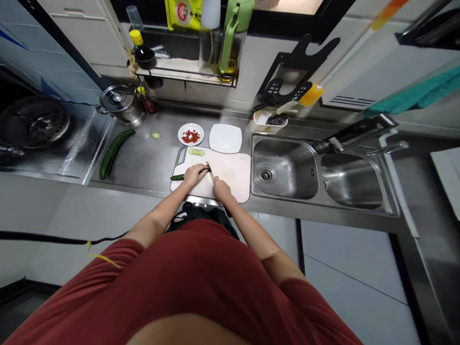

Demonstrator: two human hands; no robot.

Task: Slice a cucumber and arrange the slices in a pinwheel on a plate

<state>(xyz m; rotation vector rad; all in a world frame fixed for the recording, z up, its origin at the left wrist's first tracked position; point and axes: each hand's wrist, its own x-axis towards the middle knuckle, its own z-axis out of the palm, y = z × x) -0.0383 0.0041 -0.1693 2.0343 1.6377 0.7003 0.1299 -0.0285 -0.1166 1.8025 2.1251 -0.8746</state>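
Note:
On a white cutting board [233, 175] lies a dark green cucumber [177, 178], pointing left. My left hand [194, 176] is closed over its right part. My right hand [221, 189] grips the handle of a knife [211, 173], whose blade stands against the cucumber's cut end, just right of my left fingers. Several pale cucumber slices [196, 152] lie in an overlapping row at the board's upper left. Behind the board are a white plate with chopped red pieces [191, 135] and a white square plate [225, 138] with nothing on it.
A whole cucumber [114, 153] and a cut end piece [155, 135] lie on the steel counter at left. Behind them stands a lidded pot [124, 108]. A double sink [283, 167] with a faucet [355, 134] adjoins the board on the right. Bottles fill a wall shelf [187, 74].

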